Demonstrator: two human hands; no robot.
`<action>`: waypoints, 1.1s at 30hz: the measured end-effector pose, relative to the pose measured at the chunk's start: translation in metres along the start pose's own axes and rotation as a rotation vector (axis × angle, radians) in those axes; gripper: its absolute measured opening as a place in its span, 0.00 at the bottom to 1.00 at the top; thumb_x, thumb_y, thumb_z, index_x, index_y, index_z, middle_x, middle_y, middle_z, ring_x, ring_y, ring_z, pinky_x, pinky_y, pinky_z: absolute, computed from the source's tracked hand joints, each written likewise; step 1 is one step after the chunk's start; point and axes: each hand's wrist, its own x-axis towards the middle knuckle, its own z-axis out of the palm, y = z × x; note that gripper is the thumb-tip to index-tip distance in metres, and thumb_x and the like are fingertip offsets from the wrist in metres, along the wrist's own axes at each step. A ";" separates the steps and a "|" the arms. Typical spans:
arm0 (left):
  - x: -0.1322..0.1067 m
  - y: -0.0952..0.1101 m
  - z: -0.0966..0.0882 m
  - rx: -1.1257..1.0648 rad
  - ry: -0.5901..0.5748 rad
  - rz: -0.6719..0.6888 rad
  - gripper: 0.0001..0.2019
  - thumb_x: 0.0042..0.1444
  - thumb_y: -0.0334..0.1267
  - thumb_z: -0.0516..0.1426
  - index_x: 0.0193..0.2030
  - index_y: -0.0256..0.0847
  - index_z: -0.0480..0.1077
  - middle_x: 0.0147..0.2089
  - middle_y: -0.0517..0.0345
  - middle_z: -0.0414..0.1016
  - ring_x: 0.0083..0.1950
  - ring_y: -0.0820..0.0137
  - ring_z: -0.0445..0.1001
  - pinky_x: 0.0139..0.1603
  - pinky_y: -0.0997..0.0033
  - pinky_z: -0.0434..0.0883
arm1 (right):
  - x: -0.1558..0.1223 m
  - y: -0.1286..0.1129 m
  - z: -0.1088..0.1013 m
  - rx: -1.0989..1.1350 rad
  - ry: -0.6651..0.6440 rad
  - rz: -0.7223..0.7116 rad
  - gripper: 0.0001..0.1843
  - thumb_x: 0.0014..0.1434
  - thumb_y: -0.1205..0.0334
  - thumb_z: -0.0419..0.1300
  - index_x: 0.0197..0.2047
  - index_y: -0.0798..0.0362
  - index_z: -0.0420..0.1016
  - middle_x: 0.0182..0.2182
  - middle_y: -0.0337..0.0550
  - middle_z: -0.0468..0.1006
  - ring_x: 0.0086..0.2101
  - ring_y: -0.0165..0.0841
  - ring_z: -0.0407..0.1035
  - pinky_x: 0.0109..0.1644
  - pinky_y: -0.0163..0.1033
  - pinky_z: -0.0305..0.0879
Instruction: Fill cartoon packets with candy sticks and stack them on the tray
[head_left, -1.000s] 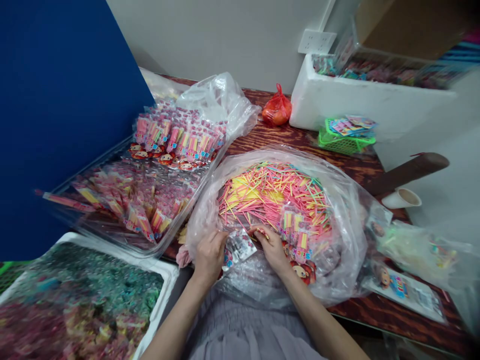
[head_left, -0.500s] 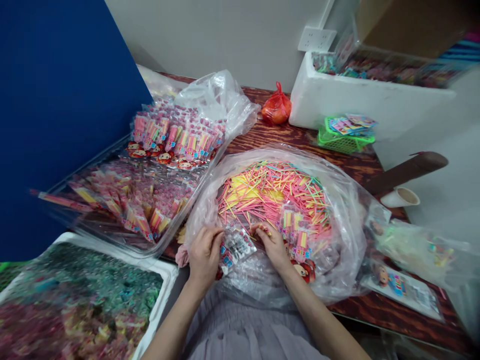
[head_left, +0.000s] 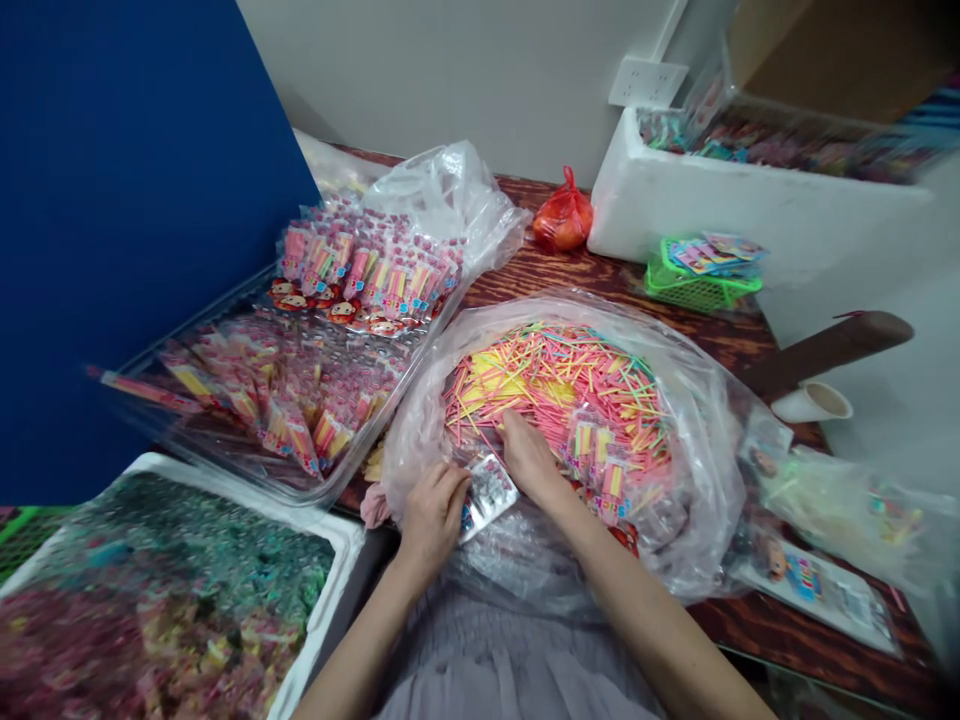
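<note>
My left hand is closed on a small clear printed packet at the near rim of a big clear plastic bag. The bag holds a heap of thin pink, yellow and green sticks. My right hand reaches into the near edge of that heap, palm down, fingertips buried among the sticks. A few filled packets lie on the sticks just right of my right hand.
A clear tray of filled packets sits to the left, a white foam box at near left. At the back stand another white foam box, a green basket and a red bag. A paper cup lies at right.
My right hand let go of the packet's edge and moved forward into the stick heap. My left hand kept the packet. The view shifted slightly.
</note>
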 end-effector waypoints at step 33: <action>0.013 0.024 -0.009 -0.400 0.045 -0.174 0.11 0.64 0.38 0.53 0.37 0.40 0.76 0.36 0.54 0.76 0.40 0.67 0.74 0.42 0.70 0.69 | -0.020 -0.038 -0.067 1.531 -0.149 0.154 0.13 0.53 0.52 0.65 0.34 0.52 0.73 0.29 0.44 0.81 0.40 0.43 0.76 0.48 0.50 0.70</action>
